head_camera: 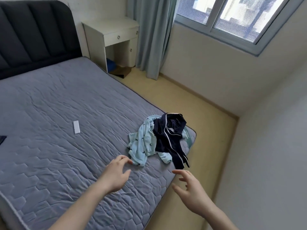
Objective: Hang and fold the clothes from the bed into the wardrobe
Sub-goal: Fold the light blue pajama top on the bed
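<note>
A light blue garment [142, 143] with small dark bird prints lies crumpled near the foot corner of the bed [58, 113]. A navy garment with white piping [167, 135] is piled over its right side and hangs a little over the mattress edge. My left hand [116, 173] hovers over the quilt with relaxed fingers, its fingertips just short of the light blue garment's near hem. My right hand [189, 188] is open in the air beyond the bed's edge, below the navy garment's dangling end. Neither hand holds anything.
A small white flat object [76, 127] lies mid-bed. A dark cloth corner [2, 139] shows at the left edge. A white bedside table [113, 37], curtain [152, 35] and window stand beyond. Yellow floor [199, 122] runs along the bed's right side.
</note>
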